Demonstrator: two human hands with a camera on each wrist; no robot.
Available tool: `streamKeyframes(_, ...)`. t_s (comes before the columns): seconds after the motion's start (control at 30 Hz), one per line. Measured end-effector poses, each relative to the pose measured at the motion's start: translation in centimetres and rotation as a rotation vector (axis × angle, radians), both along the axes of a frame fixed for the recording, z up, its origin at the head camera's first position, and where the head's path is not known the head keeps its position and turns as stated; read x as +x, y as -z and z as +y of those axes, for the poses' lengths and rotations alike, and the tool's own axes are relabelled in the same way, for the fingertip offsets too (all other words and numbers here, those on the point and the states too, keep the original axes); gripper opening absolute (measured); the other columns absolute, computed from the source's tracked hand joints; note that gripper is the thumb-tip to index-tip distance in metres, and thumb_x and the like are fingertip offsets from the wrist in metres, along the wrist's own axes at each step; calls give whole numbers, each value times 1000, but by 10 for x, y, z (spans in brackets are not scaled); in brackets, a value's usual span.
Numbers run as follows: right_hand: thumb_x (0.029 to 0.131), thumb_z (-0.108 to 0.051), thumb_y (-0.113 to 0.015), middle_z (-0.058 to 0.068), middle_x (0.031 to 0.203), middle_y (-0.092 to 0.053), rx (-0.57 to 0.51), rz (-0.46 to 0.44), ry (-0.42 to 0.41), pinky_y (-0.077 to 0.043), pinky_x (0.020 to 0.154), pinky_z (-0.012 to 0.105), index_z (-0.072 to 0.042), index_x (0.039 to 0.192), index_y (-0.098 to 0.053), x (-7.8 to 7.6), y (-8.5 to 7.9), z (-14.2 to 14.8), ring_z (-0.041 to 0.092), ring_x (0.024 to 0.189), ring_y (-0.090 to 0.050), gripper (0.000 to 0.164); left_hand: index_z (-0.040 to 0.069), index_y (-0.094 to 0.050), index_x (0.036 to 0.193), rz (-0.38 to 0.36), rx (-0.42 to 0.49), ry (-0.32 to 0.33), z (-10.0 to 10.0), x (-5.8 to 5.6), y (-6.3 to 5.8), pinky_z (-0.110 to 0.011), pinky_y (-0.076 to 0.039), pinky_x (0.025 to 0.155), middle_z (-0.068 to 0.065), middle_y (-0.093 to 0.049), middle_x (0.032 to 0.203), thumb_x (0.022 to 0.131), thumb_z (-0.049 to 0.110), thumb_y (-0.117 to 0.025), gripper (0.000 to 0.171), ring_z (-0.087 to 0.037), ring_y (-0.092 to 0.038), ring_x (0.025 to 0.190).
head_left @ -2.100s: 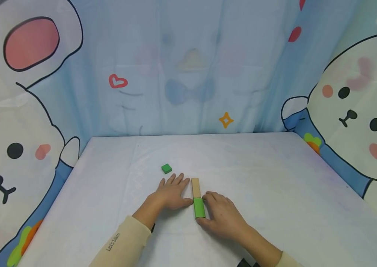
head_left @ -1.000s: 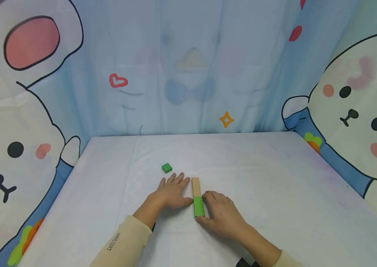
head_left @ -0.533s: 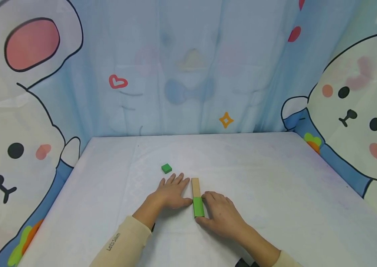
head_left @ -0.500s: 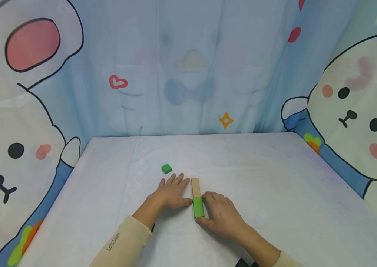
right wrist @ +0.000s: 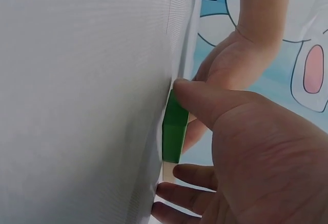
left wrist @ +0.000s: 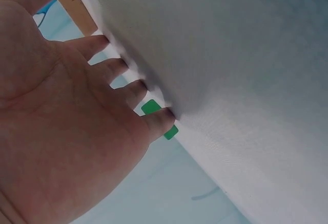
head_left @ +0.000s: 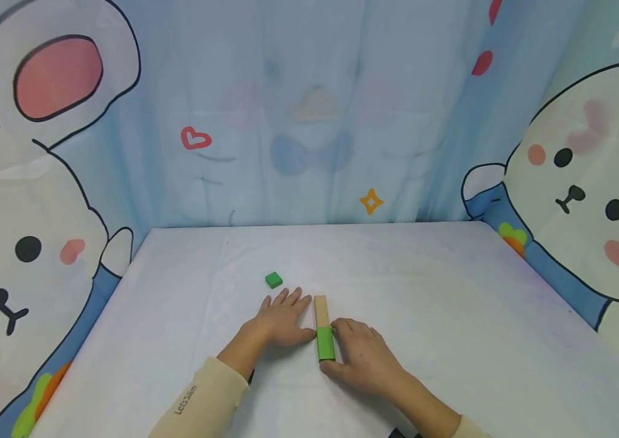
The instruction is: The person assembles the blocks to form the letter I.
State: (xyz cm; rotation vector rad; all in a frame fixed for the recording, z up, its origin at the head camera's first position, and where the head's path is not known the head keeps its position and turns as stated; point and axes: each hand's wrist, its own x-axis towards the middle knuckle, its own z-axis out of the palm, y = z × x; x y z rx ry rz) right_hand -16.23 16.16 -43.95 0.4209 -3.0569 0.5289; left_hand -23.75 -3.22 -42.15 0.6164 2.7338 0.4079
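Observation:
A green rectangular block [head_left: 325, 344] lies on the white table, end to end with a plain wooden block [head_left: 321, 311] beyond it. My right hand [head_left: 366, 356] holds the green block between the thumb at its near end and the index finger by its far right side. On the left, my left hand [head_left: 282, 321] rests flat with fingers spread, its thumb tip touching the blocks' left side near their joint. In the left wrist view the wooden block [left wrist: 77, 8] shows past that hand. The right wrist view shows the green block [right wrist: 175, 131] beneath the right thumb.
A small green block [head_left: 273, 280] lies apart, just beyond the left fingertips. The white-covered table [head_left: 440, 292] stretches out on both sides. Behind its far edge hangs a blue curtain [head_left: 309, 182] printed with cartoon animals.
The green block has shifted very slightly left against the wooden one. Both hands keep nearly the same place. The head view has tilted up a little.

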Motion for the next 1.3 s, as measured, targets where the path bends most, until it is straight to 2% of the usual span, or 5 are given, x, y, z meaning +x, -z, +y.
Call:
streamKeyframes(0.13, 88, -52, -77, 13, 144, -60, -36, -12, 0, -43, 110, 63, -6, 144, -54, 1, 0, 3, 36, 134, -57, 75, 18, -34, 163, -5, 3, 4, 1, 0, 0, -58, -13, 129, -6, -24, 173, 97, 54, -61, 80, -32, -15, 162)
streamKeyframes(0.3, 98, -41, -70, 12, 142, -63, -122, 21, 5, -46, 108, 61, -9, 144, -57, -1, -1, 5, 36, 133, -59, 58, 19, -35, 163, 8, -8, 3, 2, -1, 2, -58, -14, 128, -5, -24, 173, 97, 54, -61, 79, -31, -16, 161)
streamKeyframes(0.57, 97, -30, -72, 12, 144, -59, -227, 4, -28, -45, 111, 59, -17, 143, -60, -13, 4, 8, 37, 136, -55, 49, 20, -34, 163, 5, -6, 6, 1, -3, 6, -58, -13, 129, -5, -23, 173, 98, 55, -60, 79, -31, -15, 162)
streamKeyframes(1.0, 97, -35, -72, 16, 144, -58, -129, 16, -54, -45, 110, 60, -16, 142, -62, -20, 5, 5, 39, 136, -54, 50, 18, -40, 160, 17, 20, 14, -5, -3, 2, -57, -17, 128, -8, -28, 171, 100, 44, -60, 69, -30, -20, 160)
streamKeyframes(1.3, 97, -35, -72, 15, 142, -60, -114, 35, -67, -47, 108, 58, -16, 141, -63, -21, 6, 5, 38, 133, -56, 49, 13, -50, 153, 82, 192, -38, -15, -12, 4, -53, -35, 121, -12, -47, 160, 105, 37, -56, 54, -32, -42, 150)
